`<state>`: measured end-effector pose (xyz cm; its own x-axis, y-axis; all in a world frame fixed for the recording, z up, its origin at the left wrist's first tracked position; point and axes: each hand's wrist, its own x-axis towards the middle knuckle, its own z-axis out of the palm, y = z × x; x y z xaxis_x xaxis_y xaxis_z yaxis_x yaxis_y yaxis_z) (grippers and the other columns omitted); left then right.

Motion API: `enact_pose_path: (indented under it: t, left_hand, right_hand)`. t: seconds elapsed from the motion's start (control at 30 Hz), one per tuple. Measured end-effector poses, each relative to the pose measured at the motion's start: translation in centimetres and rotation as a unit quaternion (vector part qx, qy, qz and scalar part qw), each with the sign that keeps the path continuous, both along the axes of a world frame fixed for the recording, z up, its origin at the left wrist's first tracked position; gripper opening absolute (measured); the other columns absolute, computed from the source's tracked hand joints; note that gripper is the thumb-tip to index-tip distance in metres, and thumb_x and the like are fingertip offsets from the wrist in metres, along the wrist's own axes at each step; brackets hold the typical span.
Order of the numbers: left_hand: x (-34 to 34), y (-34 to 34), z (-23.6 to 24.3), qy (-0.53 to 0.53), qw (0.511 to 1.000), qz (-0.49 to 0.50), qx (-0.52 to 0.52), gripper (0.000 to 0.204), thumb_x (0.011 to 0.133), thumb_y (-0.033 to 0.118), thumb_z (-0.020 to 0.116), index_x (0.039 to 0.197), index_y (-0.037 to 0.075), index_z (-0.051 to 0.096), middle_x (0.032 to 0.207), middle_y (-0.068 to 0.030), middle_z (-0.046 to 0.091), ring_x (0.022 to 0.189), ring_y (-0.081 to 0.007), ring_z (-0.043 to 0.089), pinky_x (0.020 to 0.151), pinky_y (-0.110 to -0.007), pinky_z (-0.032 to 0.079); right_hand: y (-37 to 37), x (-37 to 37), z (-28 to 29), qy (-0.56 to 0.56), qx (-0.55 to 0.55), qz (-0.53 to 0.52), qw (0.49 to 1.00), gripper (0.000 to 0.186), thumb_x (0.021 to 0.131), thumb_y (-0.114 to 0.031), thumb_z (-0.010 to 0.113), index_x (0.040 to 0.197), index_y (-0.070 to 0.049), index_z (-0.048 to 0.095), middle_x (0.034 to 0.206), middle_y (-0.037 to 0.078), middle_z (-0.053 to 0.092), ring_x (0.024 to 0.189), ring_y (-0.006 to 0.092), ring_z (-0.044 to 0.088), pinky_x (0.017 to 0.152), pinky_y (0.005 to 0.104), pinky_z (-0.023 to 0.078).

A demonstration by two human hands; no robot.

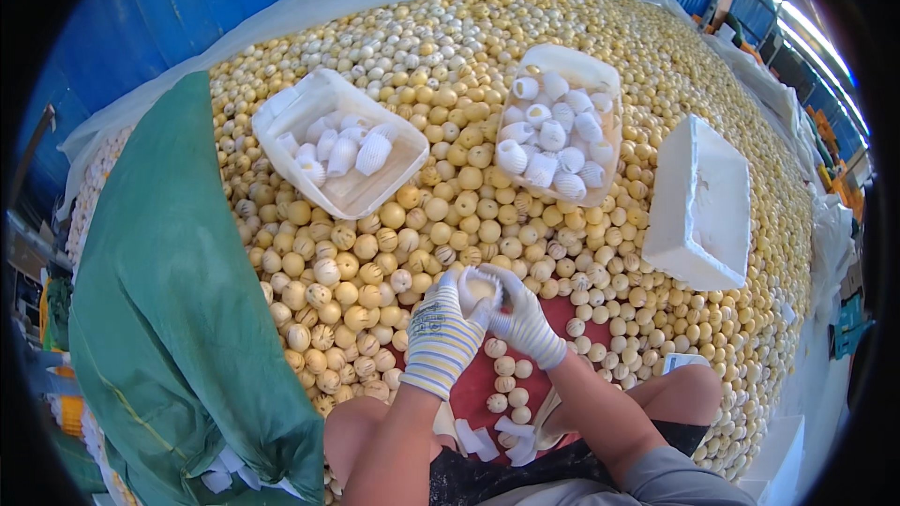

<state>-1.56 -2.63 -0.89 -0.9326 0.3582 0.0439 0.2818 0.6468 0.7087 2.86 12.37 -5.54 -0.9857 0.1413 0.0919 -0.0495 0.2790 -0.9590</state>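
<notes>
In front of me, both hands, in striped white work gloves, are closed around a pale yellow round fruit partly inside a white foam net sleeve. My left hand grips it from the left, and my right hand holds its right side. Its lower part is hidden by the fingers. Several loose fruits lie on a red sheet just below the hands. Flat white foam sleeves lie between my legs.
Heaped yellow fruits, some with dark stripes, surround me. On them rest two white tubs with sleeved fruits and a tilted white foam box. A green cloth covers the left side. Blue walls stand behind.
</notes>
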Motion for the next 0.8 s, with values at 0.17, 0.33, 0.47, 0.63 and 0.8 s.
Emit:
enact_pose_path:
  t: [0.17, 0.33, 0.47, 0.63, 0.8]
  left_hand:
    - [-1.5, -0.7, -0.7, -0.109, 0.947, 0.073, 0.293, 0.046, 0.086, 0.011, 0.067, 0.127, -0.003, 0.050, 0.113, -0.0180, 0.059, 0.096, -0.0190, 0.060, 0.075, -0.030, 0.056]
    - [-2.4, -3.0, 1.1, -0.139, 0.897, 0.148, 0.393, 0.039, 0.088, 0.011, 0.067, 0.121, -0.005, 0.053, 0.104, -0.0093, 0.061, 0.090, -0.0117, 0.059, 0.079, -0.023, 0.051]
    - [-2.1, -2.3, 1.6, -0.120, 0.908, 0.122, 0.384, 0.037, 0.089, 0.015, 0.067, 0.117, -0.006, 0.056, 0.102, -0.0086, 0.062, 0.091, -0.0107, 0.059, 0.081, -0.022, 0.049]
    - [-1.7, -2.7, 2.8, -0.146, 0.929, 0.101, 0.324, 0.036, 0.088, 0.015, 0.069, 0.116, -0.005, 0.059, 0.102, -0.0093, 0.064, 0.092, -0.0110, 0.060, 0.082, -0.022, 0.048]
    - [-1.2, -2.6, 3.3, -0.163, 0.927, 0.097, 0.322, 0.035, 0.089, 0.014, 0.067, 0.117, -0.005, 0.059, 0.101, -0.0098, 0.065, 0.090, -0.0115, 0.062, 0.081, -0.021, 0.049]
  right_hand:
    - [0.4, -6.6, -9.9, -0.216, -0.360, -0.083, 0.904, 0.043, 0.089, -0.027, 0.066, 0.122, -0.002, 0.054, 0.105, 0.007, 0.063, 0.093, 0.0153, 0.061, 0.081, 0.0287, 0.051]
    - [-1.6, -13.8, -1.6, -0.081, -0.472, 0.067, 0.876, 0.042, 0.090, -0.028, 0.064, 0.121, -0.001, 0.055, 0.104, 0.011, 0.064, 0.092, 0.0181, 0.065, 0.076, 0.0315, 0.054]
    - [-0.1, -10.9, -2.9, -0.119, -0.183, 0.122, 0.968, 0.033, 0.092, -0.026, 0.062, 0.112, 0.000, 0.061, 0.097, 0.010, 0.067, 0.074, 0.0163, 0.067, 0.064, 0.0290, 0.055]
    - [-4.5, 4.3, -16.5, -0.314, 0.332, 0.328, 0.827, 0.054, 0.077, -0.053, 0.063, 0.100, -0.004, 0.067, 0.104, 0.019, 0.067, 0.093, 0.0355, 0.066, 0.082, 0.0424, 0.053]
    - [-10.9, 14.6, -25.1, -0.424, 0.344, 0.386, 0.744, 0.036, 0.085, -0.029, 0.054, 0.104, 0.000, 0.066, 0.106, 0.024, 0.067, 0.101, 0.0332, 0.066, 0.085, 0.0404, 0.052]
